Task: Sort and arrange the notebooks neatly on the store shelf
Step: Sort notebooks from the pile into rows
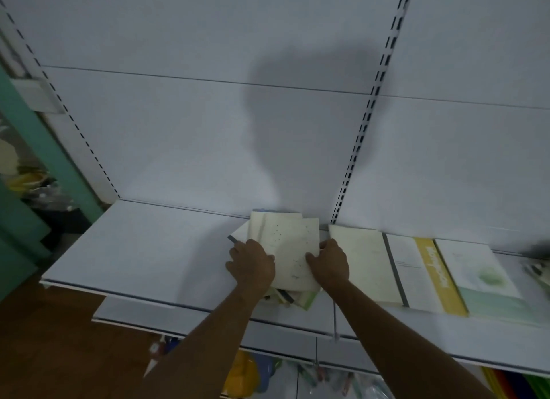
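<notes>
A messy pile of cream notebooks (288, 249) lies on the white shelf (143, 249), its covers fanned at different angles against the back panel. My left hand (251, 264) grips the pile's left edge, fingers curled over the top cover. My right hand (329, 261) holds the right edge, thumb on the cover. To the right, a row of notebooks lies flat side by side: a plain cream one (361, 261), a white one with a yellow band (425, 276), and a pale green one (488, 282).
A slotted upright (361, 124) runs down the back panel just right of the pile. A lower shelf (208, 318) juts out beneath. Colourful goods (244, 375) hang below. A green door frame (35, 148) stands at the left.
</notes>
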Demonstrator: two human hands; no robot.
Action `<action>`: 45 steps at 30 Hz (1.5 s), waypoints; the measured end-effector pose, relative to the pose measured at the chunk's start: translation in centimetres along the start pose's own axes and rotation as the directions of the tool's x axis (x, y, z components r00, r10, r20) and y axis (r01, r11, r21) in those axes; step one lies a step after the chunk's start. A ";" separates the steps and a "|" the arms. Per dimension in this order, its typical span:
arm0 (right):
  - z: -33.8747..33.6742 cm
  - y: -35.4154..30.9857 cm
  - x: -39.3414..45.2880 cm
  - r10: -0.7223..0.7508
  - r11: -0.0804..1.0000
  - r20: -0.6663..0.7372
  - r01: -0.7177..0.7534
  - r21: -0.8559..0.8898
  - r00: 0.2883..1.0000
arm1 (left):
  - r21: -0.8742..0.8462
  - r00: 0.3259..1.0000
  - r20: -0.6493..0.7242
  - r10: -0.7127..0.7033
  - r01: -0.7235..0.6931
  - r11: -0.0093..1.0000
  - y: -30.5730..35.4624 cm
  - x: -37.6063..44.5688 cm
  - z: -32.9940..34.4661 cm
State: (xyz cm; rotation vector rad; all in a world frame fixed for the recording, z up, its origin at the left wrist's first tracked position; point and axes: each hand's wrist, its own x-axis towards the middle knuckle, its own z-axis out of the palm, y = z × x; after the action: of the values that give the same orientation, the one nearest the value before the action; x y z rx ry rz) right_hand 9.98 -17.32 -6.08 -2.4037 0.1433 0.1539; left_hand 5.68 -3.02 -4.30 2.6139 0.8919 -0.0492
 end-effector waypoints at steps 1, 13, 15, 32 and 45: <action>-0.2 0.0 0.0 -0.005 0.999 0.003 0.005 0.042 1.000 | -0.006 1.000 0.004 -0.019 0.020 1.000 0.1 -0.1 -0.2; -7.4 5.8 1.3 0.050 0.973 -0.121 -0.021 0.232 0.991 | -0.478 0.979 0.015 0.204 -0.173 0.861 7.5 -5.1 1.7; -8.9 7.6 1.5 0.057 0.975 -0.150 -0.023 0.220 0.987 | -0.461 0.972 0.035 0.231 -0.189 0.867 9.2 -6.1 2.6; -11.0 15.1 2.9 0.039 0.992 -0.080 -0.029 0.119 0.996 | -0.249 0.943 0.156 0.293 -0.250 0.936 14.8 -10.3 8.9; -9.5 13.9 3.5 0.070 0.997 -0.014 -0.070 -0.045 0.997 | -0.180 0.937 0.028 0.347 -0.337 0.924 13.1 -9.1 6.9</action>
State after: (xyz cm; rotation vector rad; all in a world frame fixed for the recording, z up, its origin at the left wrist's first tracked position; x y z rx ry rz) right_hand 12.11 -34.18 -8.73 -2.4464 0.2321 0.1767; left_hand 6.79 -20.38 -4.91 2.5491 0.3883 0.0416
